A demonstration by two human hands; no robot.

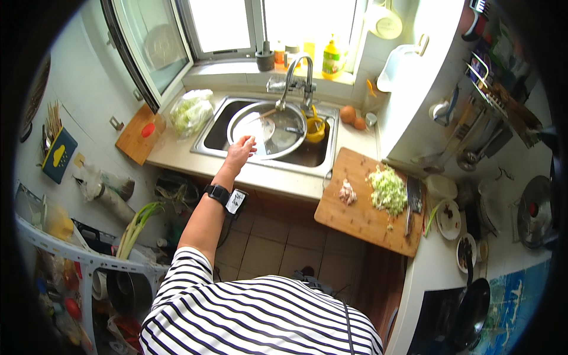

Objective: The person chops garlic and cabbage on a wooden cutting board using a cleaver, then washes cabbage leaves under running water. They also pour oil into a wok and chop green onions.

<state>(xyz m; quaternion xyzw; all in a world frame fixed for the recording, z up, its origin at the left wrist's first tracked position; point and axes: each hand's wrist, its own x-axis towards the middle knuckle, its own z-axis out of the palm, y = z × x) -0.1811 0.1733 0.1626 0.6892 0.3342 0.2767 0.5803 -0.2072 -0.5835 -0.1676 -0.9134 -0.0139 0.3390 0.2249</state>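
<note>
My left hand [242, 150], fingers loosely bent and slightly apart, is over the near left rim of a round metal basin [266, 157]. I see nothing held in it; whether it touches the rim is unclear. The basin sits in a steel sink [319, 167], under the curved faucet [287, 80]. Inside the basin lie a pale round dish [266, 128], partly washed out by glare, and a dark-handled utensil [293, 130]. A wooden stick or handle [262, 116] crosses its back edge. A yellow strainer-like container [315, 131] stands right of the basin. My right hand is out of view.
Right of the sink, a wooden cutting board [350, 226] overhangs the counter edge, bearing chopped greens [387, 190], minced meat [347, 193] and a cleaver [412, 199]. Eggs [348, 114] sit behind it. Bagged cabbage [191, 114] lies left. A dark wok [474, 306] is at lower right.
</note>
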